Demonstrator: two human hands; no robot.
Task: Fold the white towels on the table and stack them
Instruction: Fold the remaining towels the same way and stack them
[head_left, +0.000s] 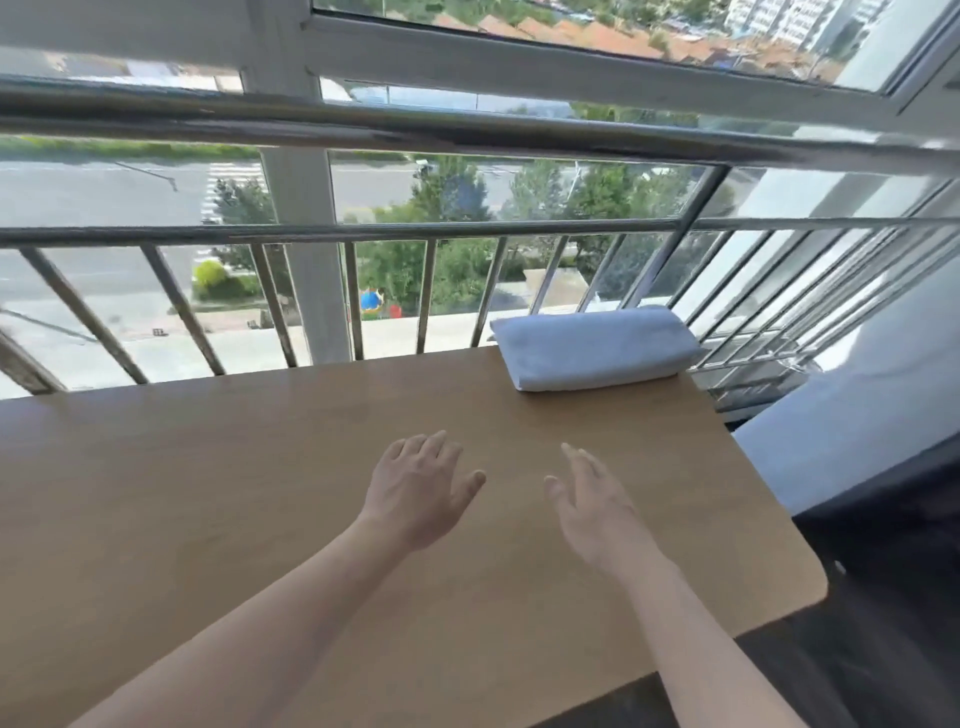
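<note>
The table runs past the left edge; the towel stack layers are indistinct.

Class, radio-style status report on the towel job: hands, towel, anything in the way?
Left hand, right hand open, empty, over the table. Folded white towel at far right corner, untouched. Nothing between hands and towel.

Your bench reads light tan-brown with a faint straight wood grain and no other marking; the folded towels are plain white, no print, shading to pale blue-grey on top. The railing ahead of you is dull grey metal with darker worn patches, and the window frame behind it is white. Through the glass you have green trees, a pale grey road with white stripes and orange-brown roofs; the floor is near black.
</note>
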